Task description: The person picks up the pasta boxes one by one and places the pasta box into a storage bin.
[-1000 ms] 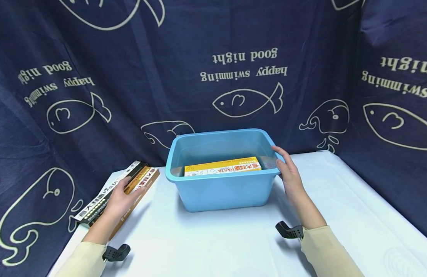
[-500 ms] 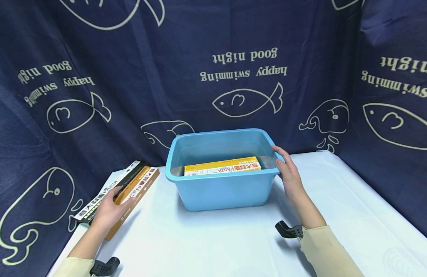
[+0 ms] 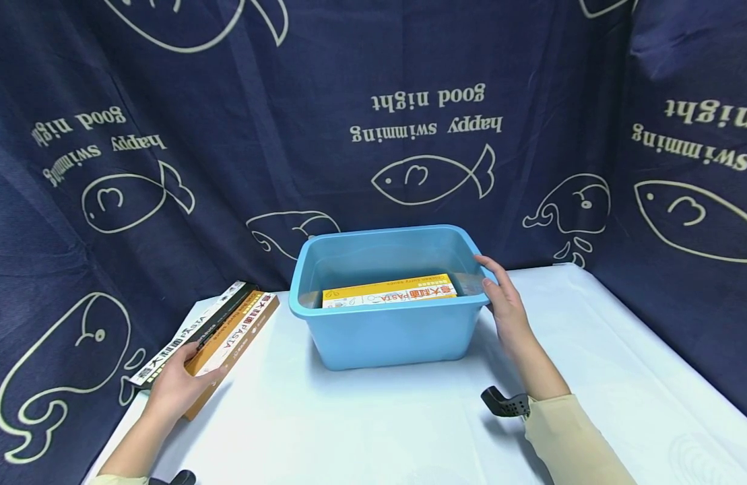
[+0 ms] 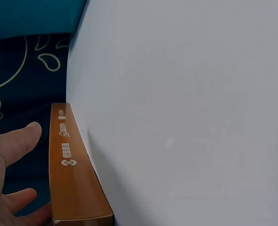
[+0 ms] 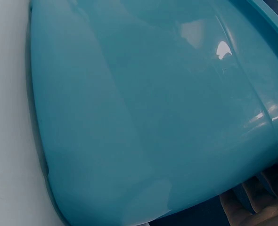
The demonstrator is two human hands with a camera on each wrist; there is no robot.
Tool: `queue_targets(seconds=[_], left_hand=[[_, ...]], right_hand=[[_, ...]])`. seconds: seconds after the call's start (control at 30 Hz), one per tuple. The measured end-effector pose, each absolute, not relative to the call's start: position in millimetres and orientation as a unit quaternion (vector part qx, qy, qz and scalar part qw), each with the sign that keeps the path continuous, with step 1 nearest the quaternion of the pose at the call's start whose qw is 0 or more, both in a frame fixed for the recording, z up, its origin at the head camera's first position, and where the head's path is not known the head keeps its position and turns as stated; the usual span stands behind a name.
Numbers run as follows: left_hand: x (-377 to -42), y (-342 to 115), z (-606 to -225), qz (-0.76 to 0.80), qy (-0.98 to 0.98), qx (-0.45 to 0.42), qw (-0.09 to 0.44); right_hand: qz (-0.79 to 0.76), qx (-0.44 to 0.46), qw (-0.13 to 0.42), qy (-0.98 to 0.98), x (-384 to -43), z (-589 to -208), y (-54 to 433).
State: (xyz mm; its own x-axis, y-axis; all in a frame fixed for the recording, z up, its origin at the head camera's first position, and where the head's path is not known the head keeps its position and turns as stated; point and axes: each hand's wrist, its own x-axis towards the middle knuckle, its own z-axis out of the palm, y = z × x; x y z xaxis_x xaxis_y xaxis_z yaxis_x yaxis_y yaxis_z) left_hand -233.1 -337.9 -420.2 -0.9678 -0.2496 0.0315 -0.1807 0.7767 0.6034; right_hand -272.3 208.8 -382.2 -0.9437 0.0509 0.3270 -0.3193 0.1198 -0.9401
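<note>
My left hand (image 3: 174, 382) is at the near end of an orange-brown pasta box (image 3: 247, 330), its fingers and thumb spread across the box's width. In the left wrist view the straight thumb (image 4: 23, 141) stands apart from the box's orange side (image 4: 73, 179); the fingertips are partly hidden behind it. Left of that box lies a black-and-white pasta box (image 3: 179, 347), side by side with it. My right hand (image 3: 508, 310) holds the right rim of a blue plastic bin (image 3: 397, 340). Inside the bin rests a yellow-and-white pasta box (image 3: 388, 291), its lower part hidden by the front wall.
A white-covered table (image 3: 373, 431) carries the bin and boxes. Dark blue curtain (image 3: 325, 168) with fish and whale drawings hangs close behind the bin and along both sides. The left boxes lie near the table's left edge.
My left hand has slid along the orange-brown box towards its near end, back towards me and to the left. The right hand, the bin and the boxes appear unmoved.
</note>
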Motion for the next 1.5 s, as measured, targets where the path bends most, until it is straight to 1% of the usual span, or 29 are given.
queue_targets(seconds=[0.23,0.5,0.7,1.17,1.5], left_hand=[[-230.9,-340.9,-421.8,-0.294,-0.946,0.132,0.046],[-230.9,-344.6,-424.9,-0.267,-0.953,0.128,0.057],[-231.5,-343.9,-424.8,-0.257,-0.954,0.141,0.057],[-233.0,-346.0,-428.3,-0.256,-0.952,0.152,0.078],[-233.0,-345.3,-425.2,-0.262,-0.949,0.154,0.083]], right_hand=[[0.66,0.091,0.138,-0.733,-272.3,-383.5,208.6],[0.659,0.091,0.138,-0.734,-273.3,-383.4,208.3],[0.661,0.091,0.137,-0.732,-273.7,-383.5,208.3],[0.658,0.088,0.138,-0.735,-273.4,-382.8,208.3],[0.661,0.089,0.14,-0.732,-272.4,-381.9,208.0]])
